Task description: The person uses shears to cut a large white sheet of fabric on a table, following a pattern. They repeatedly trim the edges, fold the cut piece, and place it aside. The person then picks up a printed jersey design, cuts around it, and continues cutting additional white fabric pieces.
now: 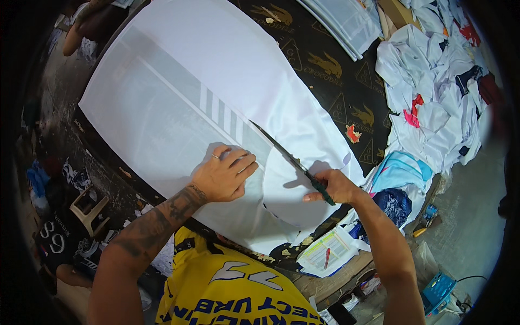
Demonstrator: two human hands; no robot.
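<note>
A wide sheet of white fabric (227, 59) with a grey band and several short stripes lies across the dark table. My left hand (225, 173) rests on it beside the band, palm down, holding nothing, fingers slightly bent and apart; one finger wears a ring. Long dark scissors (286, 153) with green-wrapped handles are gripped in my right hand (337, 187). Their blades point up and left over the fabric, the tip close to the stripes; they look together or nearly so. Near the scissors, a rounded white flap (290, 197) of the fabric is folded over.
Crumpled white cloth (414, 103) heaps up at the right, with a light blue piece (401, 172) below. Printed papers (329, 250) with a red pen lie at the near edge. A plastic stool (89, 211) stands at left; a teal device (440, 292) sits lower right.
</note>
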